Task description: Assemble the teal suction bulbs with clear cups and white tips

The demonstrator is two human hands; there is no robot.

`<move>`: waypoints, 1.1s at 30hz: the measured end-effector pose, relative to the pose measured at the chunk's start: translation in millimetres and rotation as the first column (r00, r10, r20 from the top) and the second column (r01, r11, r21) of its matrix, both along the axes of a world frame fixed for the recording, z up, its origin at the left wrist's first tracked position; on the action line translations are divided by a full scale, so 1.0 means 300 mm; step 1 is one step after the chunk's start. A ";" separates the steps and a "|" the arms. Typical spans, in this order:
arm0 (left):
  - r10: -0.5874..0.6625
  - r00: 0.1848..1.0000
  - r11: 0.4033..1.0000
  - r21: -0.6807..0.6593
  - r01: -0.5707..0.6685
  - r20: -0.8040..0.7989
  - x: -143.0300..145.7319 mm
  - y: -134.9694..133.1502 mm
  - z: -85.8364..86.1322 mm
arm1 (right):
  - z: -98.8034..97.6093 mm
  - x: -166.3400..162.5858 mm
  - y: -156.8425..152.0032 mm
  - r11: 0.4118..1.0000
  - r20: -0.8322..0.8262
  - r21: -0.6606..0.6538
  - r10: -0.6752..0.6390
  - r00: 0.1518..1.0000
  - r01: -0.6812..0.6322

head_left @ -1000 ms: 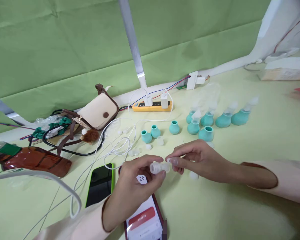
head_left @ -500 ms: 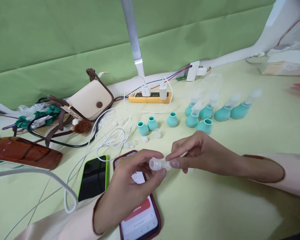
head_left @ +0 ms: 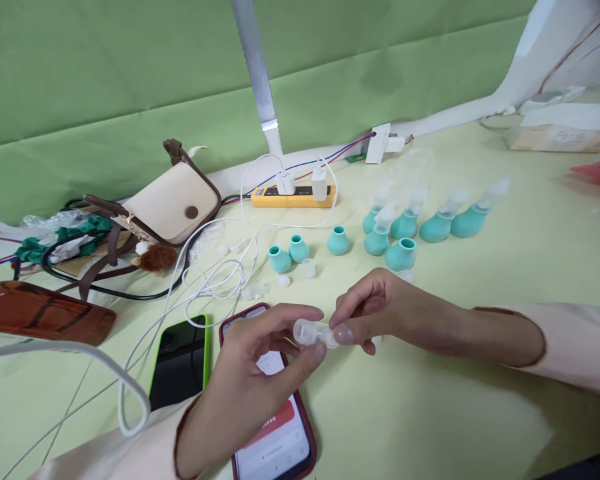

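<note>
Head view: both hands meet above the pale green table (head_left: 430, 413), just over a phone with a red case (head_left: 273, 433). The left hand (head_left: 250, 387) pinches the wider end of a small clear plastic tube (head_left: 313, 332) between thumb and fingers; the right hand (head_left: 380, 310) is closed on the narrower end with its fingertips. So the tube hangs in the air between the two hands, in front of the person and well short of the teal rubber bulbs (head_left: 375, 233) lined up farther back.

What could go wrong, as I judge it: the piece is small, see-through and held only by fingertips, so a slip in either pinch could drop it onto the phone or let it roll among the white cables (head_left: 215, 280) and loose clear caps (head_left: 307, 268), where it would be hard to spot. Squeezing or pushing at an angle could also bend the soft part or seat it crooked.

The tube's long axis lies nearly level, running left to right across the view, wide mouth toward the left hand and the narrow tip toward the right, tipped slightly down on that side
</note>
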State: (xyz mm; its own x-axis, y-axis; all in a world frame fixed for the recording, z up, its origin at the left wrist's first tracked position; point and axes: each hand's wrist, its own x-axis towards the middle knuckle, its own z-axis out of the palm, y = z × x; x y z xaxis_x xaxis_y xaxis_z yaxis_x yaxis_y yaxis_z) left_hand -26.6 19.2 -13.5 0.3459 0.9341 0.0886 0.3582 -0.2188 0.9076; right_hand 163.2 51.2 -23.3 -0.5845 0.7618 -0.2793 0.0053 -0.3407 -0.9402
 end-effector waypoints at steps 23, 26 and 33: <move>-0.114 0.992 0.964 0.247 0.097 0.056 0.006 -0.034 0.026 | 0.030 -0.004 -0.074 0.900 -0.040 0.430 -0.062 0.997 0.073; -0.116 0.991 0.967 0.234 0.096 0.073 0.006 -0.034 0.022 | 0.030 -0.007 -0.080 0.868 -0.026 0.489 -0.081 0.996 0.084; -0.124 0.992 0.935 0.334 0.117 -0.002 0.001 -0.044 0.013 | 0.000 -0.016 -0.118 0.678 -0.107 0.708 -0.175 0.979 0.198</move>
State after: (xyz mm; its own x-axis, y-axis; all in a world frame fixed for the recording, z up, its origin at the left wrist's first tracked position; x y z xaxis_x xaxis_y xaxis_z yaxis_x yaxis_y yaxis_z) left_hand -26.3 6.1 -9.5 0.4492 0.8015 0.3946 0.2938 -0.5497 0.7820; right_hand 158.4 16.0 -23.3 -0.4067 0.8179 0.4069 -0.0140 0.4398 -0.8980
